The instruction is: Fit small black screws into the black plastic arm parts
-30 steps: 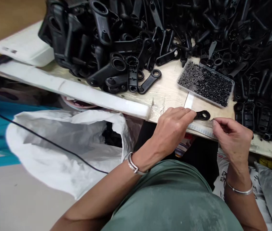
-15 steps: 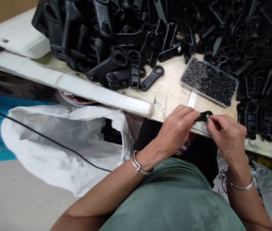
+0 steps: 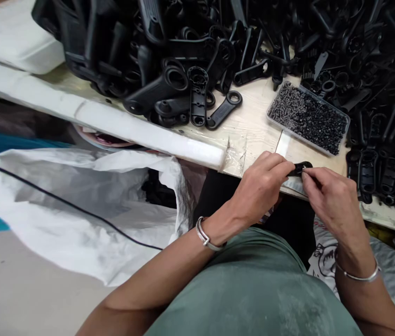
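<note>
At the front edge of the worktable, my left hand (image 3: 258, 184) grips a small black plastic arm-shaped part (image 3: 300, 167) by one end, fingers closed over it. My right hand (image 3: 335, 198) meets the part's other end, thumb and forefinger pinched together there. Whatever is between those fingertips is too small to make out. Just beyond both hands lies a clear plastic box (image 3: 299, 136), filled with tiny grey pieces on its left and tiny black pieces (image 3: 326, 128) on its right. Part of the arm-shaped piece is hidden by my fingers.
Black plastic arms with ring ends (image 3: 225, 109) are heaped along the back of the table, and more (image 3: 368, 175) lie at the right. White foam padding (image 3: 134, 130) runs along the left edge. Below it hangs an open white sack (image 3: 88, 224), crossed by a black cable (image 3: 67, 210).
The view has shifted slightly, so the table things sit a little differently in frame. Both hands stay on the black part, with the right fingertips still at its end.
</note>
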Demonstrator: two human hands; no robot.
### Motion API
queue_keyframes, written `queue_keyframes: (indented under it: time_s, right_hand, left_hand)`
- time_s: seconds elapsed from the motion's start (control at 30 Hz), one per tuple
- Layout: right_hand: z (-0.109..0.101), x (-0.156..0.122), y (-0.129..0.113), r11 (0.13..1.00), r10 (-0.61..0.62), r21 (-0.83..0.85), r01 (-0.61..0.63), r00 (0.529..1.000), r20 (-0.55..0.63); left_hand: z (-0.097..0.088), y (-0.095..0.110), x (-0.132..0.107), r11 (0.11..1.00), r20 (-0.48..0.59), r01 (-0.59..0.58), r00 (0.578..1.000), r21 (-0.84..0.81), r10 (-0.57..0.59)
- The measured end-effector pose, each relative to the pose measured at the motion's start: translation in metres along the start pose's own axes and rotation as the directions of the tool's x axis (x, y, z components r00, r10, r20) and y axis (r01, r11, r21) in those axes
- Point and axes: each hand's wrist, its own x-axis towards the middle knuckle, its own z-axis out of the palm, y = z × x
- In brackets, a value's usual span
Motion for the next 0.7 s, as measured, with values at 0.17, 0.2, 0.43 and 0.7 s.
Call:
queue_keyframes:
  time_s: [0.17, 0.2, 0.43, 0.7]
  right_hand:
    - [-0.003, 0.005, 0.006, 0.997, 0.067, 0.034, -0.069, 0.997, 0.036]
    - [-0.003, 0.005, 0.005, 0.997, 0.074, 0.010, -0.074, 0.997, 0.039]
    - [-0.005, 0.006, -0.003, 0.992, 0.071, -0.112, -0.062, 0.994, 0.080]
    - [-0.007, 0.011, -0.007, 0.965, 0.048, -0.261, -0.014, 0.991, 0.124]
  left_hand:
    - [0.002, 0.001, -0.002, 0.999, 0.029, 0.031, 0.999, -0.032, -0.030]
    - [0.003, 0.001, -0.002, 0.999, 0.032, 0.034, 0.999, -0.039, -0.033]
    - [0.000, 0.000, -0.003, 0.999, 0.055, 0.007, 0.998, -0.050, -0.004]
    - [0.003, -0.003, -0.006, 0.999, -0.002, -0.027, 1.000, -0.045, 0.027]
